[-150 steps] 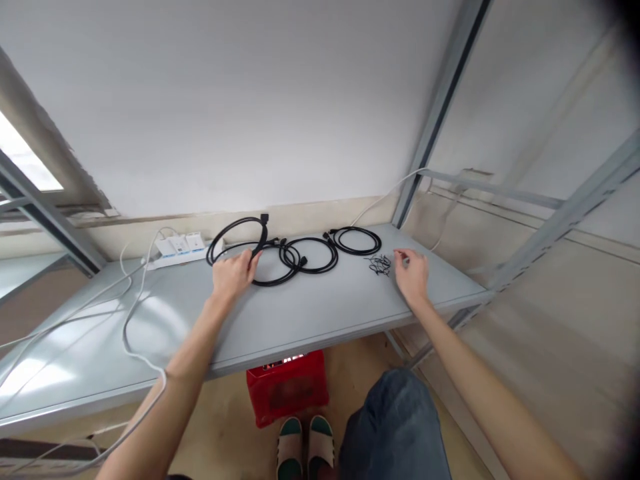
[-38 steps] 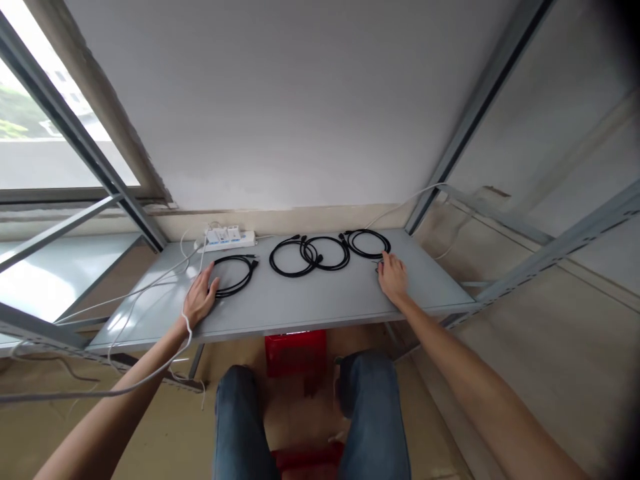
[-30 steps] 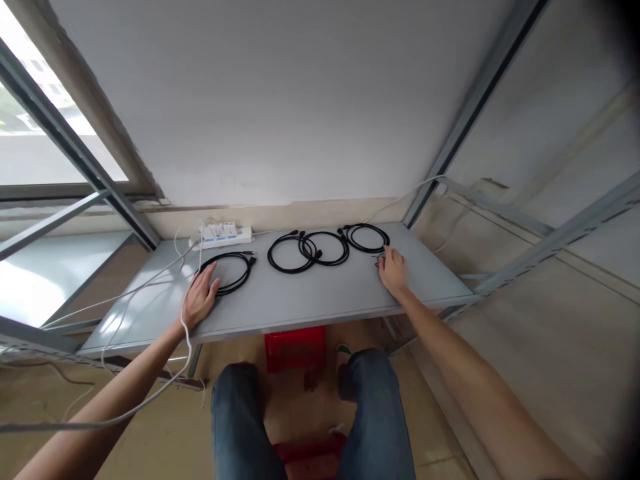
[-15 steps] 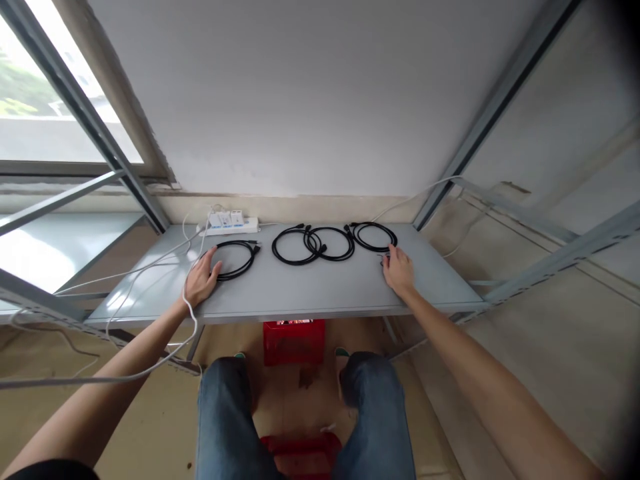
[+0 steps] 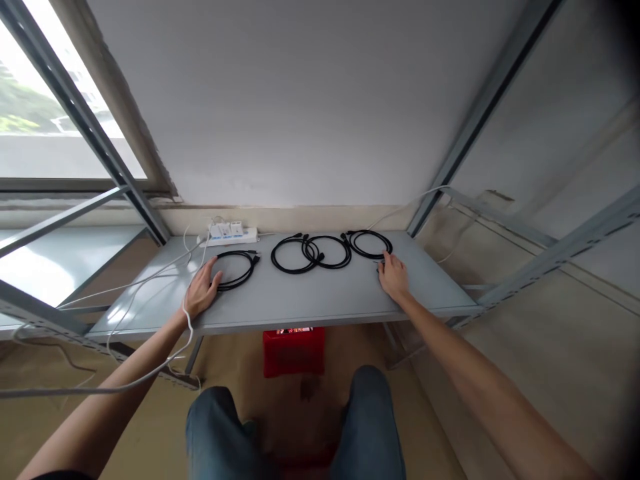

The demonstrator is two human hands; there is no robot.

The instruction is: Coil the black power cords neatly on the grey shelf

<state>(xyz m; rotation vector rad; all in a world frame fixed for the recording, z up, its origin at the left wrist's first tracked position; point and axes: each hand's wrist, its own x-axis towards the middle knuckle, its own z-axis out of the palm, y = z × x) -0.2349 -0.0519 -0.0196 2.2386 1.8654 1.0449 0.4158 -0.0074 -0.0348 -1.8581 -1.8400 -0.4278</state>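
Observation:
My left hand lies flat and open on the grey shelf, its fingertips touching the leftmost coiled black cable. Two overlapping black coils lie in the middle of the shelf. A further black coil sits to the right of them. My right hand rests palm down just in front of that coil, fingers spread over a small pile of black ties that it mostly hides.
A white power strip with plugs stands at the back left, white cords trailing off the left edge and over my left wrist. A red crate sits on the floor below. Metal frame posts flank the shelf.
Five seconds ago my left hand held a cable beside the middle coils; that coil now lies apart at the left. My right hand has shifted onto the ties. The view pulled back.

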